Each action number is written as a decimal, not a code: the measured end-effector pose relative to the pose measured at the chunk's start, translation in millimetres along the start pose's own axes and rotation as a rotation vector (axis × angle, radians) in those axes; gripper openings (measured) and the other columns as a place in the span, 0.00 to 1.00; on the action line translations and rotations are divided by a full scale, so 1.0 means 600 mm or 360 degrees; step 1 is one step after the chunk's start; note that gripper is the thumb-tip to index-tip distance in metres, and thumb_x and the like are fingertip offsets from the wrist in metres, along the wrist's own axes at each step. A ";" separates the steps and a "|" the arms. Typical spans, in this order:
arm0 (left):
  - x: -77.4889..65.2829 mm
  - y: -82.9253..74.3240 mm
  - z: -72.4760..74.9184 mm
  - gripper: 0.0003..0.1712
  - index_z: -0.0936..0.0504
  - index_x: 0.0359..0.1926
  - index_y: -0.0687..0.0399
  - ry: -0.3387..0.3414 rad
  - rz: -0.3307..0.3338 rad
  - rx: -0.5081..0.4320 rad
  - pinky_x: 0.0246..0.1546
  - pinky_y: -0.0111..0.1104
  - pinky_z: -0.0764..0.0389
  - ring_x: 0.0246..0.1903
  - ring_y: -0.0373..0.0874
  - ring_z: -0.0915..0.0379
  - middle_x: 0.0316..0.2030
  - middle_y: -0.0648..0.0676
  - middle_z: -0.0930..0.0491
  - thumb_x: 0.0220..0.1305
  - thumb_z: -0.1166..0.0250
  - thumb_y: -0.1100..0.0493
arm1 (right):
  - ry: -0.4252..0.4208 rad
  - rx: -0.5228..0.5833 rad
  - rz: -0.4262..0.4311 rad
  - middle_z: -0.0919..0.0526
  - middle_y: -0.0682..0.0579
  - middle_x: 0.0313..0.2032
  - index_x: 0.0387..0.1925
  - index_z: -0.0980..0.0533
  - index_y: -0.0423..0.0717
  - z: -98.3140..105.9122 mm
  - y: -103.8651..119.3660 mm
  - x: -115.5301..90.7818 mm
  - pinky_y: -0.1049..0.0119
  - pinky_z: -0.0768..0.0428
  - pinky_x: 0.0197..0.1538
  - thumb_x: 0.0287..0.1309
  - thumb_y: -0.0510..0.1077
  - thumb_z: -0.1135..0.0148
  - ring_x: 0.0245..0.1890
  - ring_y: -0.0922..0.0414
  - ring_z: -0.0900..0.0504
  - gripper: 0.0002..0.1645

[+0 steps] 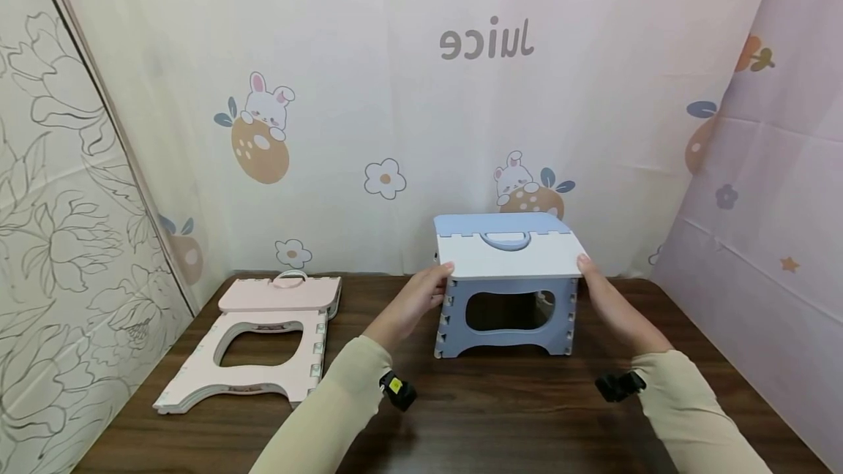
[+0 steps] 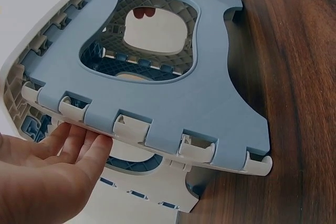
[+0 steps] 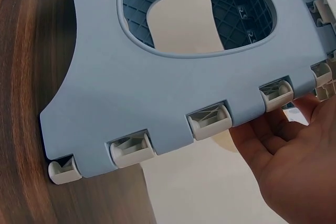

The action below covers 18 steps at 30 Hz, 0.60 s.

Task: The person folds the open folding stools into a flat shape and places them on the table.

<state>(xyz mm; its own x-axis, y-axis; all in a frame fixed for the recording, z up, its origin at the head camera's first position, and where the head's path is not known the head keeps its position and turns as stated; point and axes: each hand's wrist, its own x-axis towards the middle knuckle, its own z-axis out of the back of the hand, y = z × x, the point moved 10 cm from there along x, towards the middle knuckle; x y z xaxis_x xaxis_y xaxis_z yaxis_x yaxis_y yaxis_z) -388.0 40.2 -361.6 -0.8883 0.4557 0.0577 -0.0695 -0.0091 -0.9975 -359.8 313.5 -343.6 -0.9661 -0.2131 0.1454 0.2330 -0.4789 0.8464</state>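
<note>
A blue and white folding stool [image 1: 510, 258] stands unfolded on the dark wood table, its handle loop folded level with the top. My left hand [image 1: 421, 291] grips the stool's left side, thumb over the front corner of the white top. In the left wrist view the fingers [image 2: 79, 148] bend against the hinged side panel. On the opposite side my right hand [image 1: 602, 291] holds the right edge, thumb at the front right corner. The right wrist view shows its fingers [image 3: 262, 135] against the hinge edge. Between the hands, the blue front panel [image 1: 507, 342] faces me with its wide opening.
To the left lies a pink folding stool [image 1: 263, 379], folded flat, its handle loop pointing to the back. Behind the table [image 1: 500, 415] hangs a printed curtain [image 1: 329, 93]. More patterned cloth borders the left and right sides.
</note>
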 end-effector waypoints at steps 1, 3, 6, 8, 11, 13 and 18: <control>-0.001 0.000 0.002 0.45 0.39 0.73 0.65 0.0001 -0.0001 0.0006 0.68 0.46 0.38 0.66 0.54 0.36 0.66 0.62 0.32 0.73 0.50 0.33 | 0.0004 0.0004 0.0007 0.79 0.44 0.76 0.77 0.76 0.52 -0.002 0.001 0.001 0.28 0.70 0.66 0.76 0.67 0.80 0.73 0.41 0.78 0.42; -0.003 0.000 0.004 0.45 0.40 0.73 0.65 0.0001 0.0002 0.0009 0.68 0.45 0.38 0.66 0.54 0.36 0.66 0.62 0.32 0.73 0.51 0.33 | 0.0010 0.0004 0.0014 0.79 0.44 0.77 0.77 0.76 0.52 -0.005 0.004 0.001 0.28 0.70 0.66 0.76 0.67 0.80 0.74 0.42 0.78 0.42; -0.005 0.000 0.009 0.45 0.41 0.74 0.65 -0.0001 -0.0005 0.0009 0.68 0.46 0.38 0.66 0.55 0.36 0.66 0.62 0.33 0.73 0.51 0.33 | 0.0019 -0.0003 0.0017 0.79 0.44 0.77 0.78 0.76 0.53 -0.010 0.006 0.003 0.28 0.70 0.66 0.76 0.67 0.80 0.74 0.42 0.78 0.42; -0.006 0.000 0.011 0.45 0.41 0.74 0.65 -0.0002 -0.0013 0.0004 0.69 0.46 0.39 0.66 0.55 0.37 0.66 0.63 0.33 0.74 0.52 0.33 | 0.0020 -0.0016 0.0010 0.79 0.44 0.77 0.77 0.76 0.53 -0.012 0.006 0.003 0.28 0.70 0.66 0.76 0.67 0.80 0.74 0.42 0.78 0.42; -0.009 -0.002 0.015 0.44 0.41 0.74 0.66 -0.0017 -0.0016 -0.0012 0.69 0.47 0.40 0.66 0.55 0.36 0.66 0.64 0.33 0.74 0.52 0.35 | 0.0020 -0.0023 0.0008 0.79 0.43 0.77 0.77 0.76 0.52 -0.017 0.009 0.006 0.28 0.70 0.66 0.76 0.67 0.80 0.74 0.42 0.78 0.42; -0.011 -0.003 0.017 0.43 0.40 0.73 0.67 -0.0022 -0.0024 -0.0020 0.69 0.48 0.40 0.66 0.56 0.36 0.66 0.65 0.33 0.75 0.52 0.36 | 0.0023 -0.0021 0.0009 0.78 0.43 0.77 0.78 0.76 0.52 -0.020 0.010 0.007 0.28 0.69 0.66 0.76 0.67 0.80 0.74 0.41 0.77 0.42; -0.015 -0.001 0.025 0.43 0.41 0.73 0.70 -0.0022 -0.0033 -0.0022 0.69 0.48 0.40 0.66 0.56 0.36 0.66 0.66 0.33 0.75 0.52 0.38 | 0.0034 -0.0012 0.0023 0.76 0.42 0.77 0.78 0.75 0.54 -0.031 0.016 0.010 0.26 0.66 0.65 0.76 0.67 0.80 0.74 0.39 0.74 0.42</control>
<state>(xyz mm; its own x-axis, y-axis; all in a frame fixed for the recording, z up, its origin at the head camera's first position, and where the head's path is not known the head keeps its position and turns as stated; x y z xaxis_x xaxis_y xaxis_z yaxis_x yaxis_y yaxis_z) -386.8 22.6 -361.0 -0.8929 0.4433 0.0792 -0.0820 0.0128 -0.9966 -361.6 292.0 -344.2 -0.9602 -0.2378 0.1464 0.2476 -0.4822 0.8404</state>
